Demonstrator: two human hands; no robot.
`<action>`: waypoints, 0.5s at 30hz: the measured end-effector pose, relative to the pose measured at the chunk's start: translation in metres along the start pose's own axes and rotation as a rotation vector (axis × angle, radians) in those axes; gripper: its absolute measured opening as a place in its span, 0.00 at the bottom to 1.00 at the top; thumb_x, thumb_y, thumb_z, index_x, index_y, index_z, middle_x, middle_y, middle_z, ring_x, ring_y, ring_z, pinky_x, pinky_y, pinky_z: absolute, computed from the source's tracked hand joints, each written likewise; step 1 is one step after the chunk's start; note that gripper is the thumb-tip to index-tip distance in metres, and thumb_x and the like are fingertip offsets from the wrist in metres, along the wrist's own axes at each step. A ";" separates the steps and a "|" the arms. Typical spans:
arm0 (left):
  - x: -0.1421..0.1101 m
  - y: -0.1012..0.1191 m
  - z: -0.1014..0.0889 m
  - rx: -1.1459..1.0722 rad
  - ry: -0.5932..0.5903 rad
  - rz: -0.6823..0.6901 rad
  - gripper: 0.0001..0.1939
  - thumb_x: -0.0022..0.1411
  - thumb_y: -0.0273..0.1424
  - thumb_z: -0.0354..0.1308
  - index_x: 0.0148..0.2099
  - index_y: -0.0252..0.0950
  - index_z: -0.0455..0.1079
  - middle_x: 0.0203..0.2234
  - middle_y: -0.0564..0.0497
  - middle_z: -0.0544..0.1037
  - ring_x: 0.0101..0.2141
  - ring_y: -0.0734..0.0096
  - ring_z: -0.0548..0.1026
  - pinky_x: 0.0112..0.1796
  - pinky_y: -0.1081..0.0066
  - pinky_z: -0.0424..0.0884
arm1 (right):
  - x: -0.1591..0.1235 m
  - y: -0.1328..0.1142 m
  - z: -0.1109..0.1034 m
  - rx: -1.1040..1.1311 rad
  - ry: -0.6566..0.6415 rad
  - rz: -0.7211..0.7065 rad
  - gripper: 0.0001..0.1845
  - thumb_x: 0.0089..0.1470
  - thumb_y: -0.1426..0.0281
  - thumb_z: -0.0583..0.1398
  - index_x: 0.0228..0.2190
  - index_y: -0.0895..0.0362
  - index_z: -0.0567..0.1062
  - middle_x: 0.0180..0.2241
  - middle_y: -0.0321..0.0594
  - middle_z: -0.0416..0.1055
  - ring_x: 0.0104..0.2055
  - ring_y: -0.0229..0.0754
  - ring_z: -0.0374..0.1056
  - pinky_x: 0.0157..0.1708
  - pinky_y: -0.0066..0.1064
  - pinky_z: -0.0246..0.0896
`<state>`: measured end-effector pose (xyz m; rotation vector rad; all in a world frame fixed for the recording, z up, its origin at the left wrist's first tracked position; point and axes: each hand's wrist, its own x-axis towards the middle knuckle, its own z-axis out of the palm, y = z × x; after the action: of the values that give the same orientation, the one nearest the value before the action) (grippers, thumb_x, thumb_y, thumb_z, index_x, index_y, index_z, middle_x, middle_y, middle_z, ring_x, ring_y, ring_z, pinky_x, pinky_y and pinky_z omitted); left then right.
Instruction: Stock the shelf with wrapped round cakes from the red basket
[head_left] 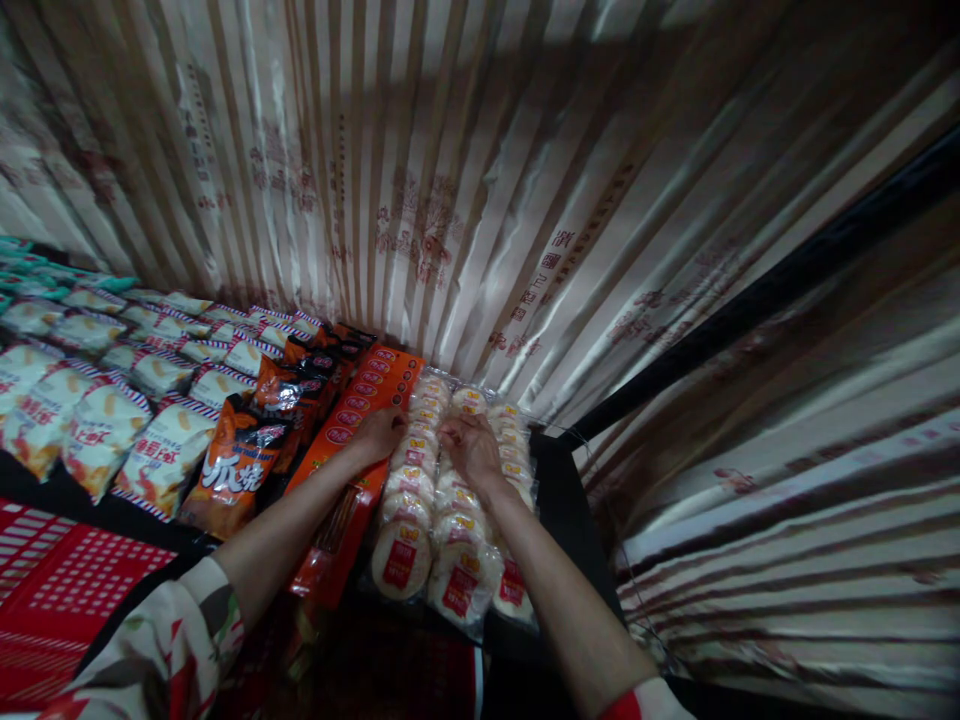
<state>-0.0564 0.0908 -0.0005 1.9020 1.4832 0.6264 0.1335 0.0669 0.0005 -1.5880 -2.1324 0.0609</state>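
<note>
Long clear packs of round rice crackers (pixel 420 500) lie side by side at the right end of a dark shelf. My left hand (pixel 379 435) rests at the left edge of the leftmost pack, beside a flat orange pack (pixel 360 440), its fingers curled against the wrapper. On the middle pack lies my right hand (pixel 471 445), fingers bent and pressing on the wrapping. Whether either hand really grips a pack is hard to see.
Dark orange snack bags (pixel 240 470) and rows of white and blue striped bags (pixel 97 420) fill the shelf to the left. Striped satin curtains (pixel 480 200) hang right behind and to the right. A red patterned surface (pixel 52 590) lies at the lower left.
</note>
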 end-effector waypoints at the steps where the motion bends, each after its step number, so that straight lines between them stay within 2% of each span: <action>1: 0.000 0.000 0.000 -0.007 0.004 -0.002 0.08 0.57 0.25 0.50 0.35 0.35 0.70 0.34 0.48 0.77 0.36 0.68 0.73 0.36 0.72 0.65 | 0.000 0.000 0.000 -0.009 0.005 0.005 0.07 0.51 0.73 0.58 0.26 0.53 0.75 0.27 0.38 0.71 0.38 0.42 0.62 0.43 0.34 0.56; 8: -0.011 0.000 -0.010 0.136 0.025 -0.078 0.09 0.59 0.31 0.50 0.39 0.34 0.68 0.35 0.46 0.76 0.35 0.65 0.73 0.31 0.72 0.63 | 0.000 -0.001 0.004 -0.026 0.018 0.008 0.08 0.50 0.74 0.57 0.23 0.53 0.74 0.26 0.36 0.71 0.38 0.42 0.63 0.46 0.35 0.54; 12: -0.019 -0.003 -0.013 0.216 -0.080 -0.027 0.10 0.59 0.32 0.49 0.35 0.33 0.70 0.32 0.46 0.76 0.33 0.65 0.73 0.29 0.73 0.60 | 0.000 0.000 0.005 -0.030 0.031 0.013 0.07 0.50 0.73 0.57 0.24 0.53 0.74 0.28 0.37 0.71 0.38 0.42 0.62 0.44 0.34 0.55; 15: -0.020 -0.006 -0.012 0.166 -0.146 -0.003 0.08 0.57 0.30 0.51 0.33 0.34 0.70 0.29 0.48 0.76 0.31 0.68 0.72 0.28 0.74 0.59 | 0.000 -0.002 0.005 -0.028 0.034 0.013 0.08 0.51 0.73 0.57 0.24 0.53 0.74 0.28 0.37 0.71 0.38 0.41 0.62 0.44 0.34 0.54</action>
<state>-0.0739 0.0742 0.0033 2.0240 1.4829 0.3633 0.1301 0.0673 -0.0034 -1.6075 -2.1057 0.0085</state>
